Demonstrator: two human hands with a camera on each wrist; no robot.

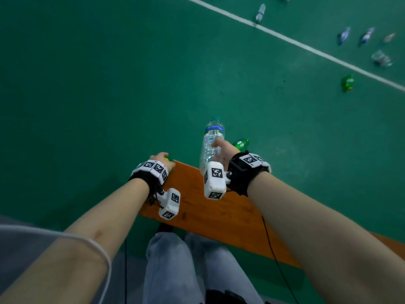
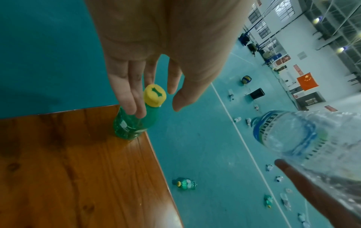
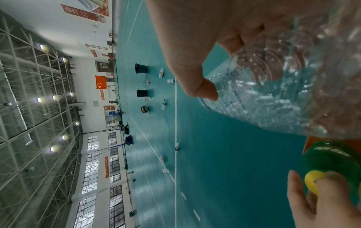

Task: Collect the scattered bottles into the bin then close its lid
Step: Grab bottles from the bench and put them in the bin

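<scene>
A small green bottle with a yellow cap stands upright at the corner of an orange wooden bench. My left hand reaches down over it with straight fingers touching its neck and the thumb held apart. In the head view this hand hides nearly all of the bottle. My right hand grips a crumpled clear water bottle with a blue and green label, held above the bench end. In the right wrist view the thumb presses on the clear bottle.
Another green bottle lies on the green floor just past the bench. Several more bottles are scattered by the white line at the far right. Black bins and a volleyball stand farther off.
</scene>
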